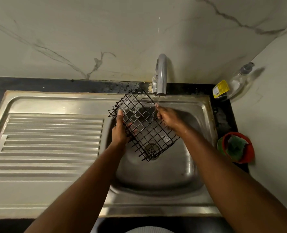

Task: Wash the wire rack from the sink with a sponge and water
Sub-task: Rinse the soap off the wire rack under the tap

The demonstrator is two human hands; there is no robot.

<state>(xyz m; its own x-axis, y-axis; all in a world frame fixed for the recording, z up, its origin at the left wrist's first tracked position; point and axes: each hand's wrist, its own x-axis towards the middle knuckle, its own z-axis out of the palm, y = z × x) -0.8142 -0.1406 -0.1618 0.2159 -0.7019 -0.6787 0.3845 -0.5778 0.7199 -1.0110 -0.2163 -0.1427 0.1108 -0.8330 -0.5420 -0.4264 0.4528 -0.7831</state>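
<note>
My two forearms reach in from the bottom edge, over the front rim of the steel sink (156, 206). My left hand (121, 130) grips the left long edge of the wire rack (144, 125). The thumb lies straight along the top of the mesh, and the fingers are curled underneath, showing through the grid. My right hand (168, 119) is on the opposite long edge, fingers curled close together around the wire.

I hold the black rack tilted above the basin, clear of the bottom. Its far corner comes close beside the spout of the tap (161, 74), and its near corner hangs over the drain (150, 147). Bits of foam cling to the mesh. A thin stream of water (158, 100) falls from the spout onto my right fingers at the rack's edge.

The ribbed draining board (52, 140) spreads wide and flat to my left. On the right the basin wall is near, with a narrow strip of black counter beyond. A red bowl (247, 148) holding the green sponge (235, 145) sits on that strip, and a clear pump bottle (231, 83) stands in the back corner against the marble wall.
</note>
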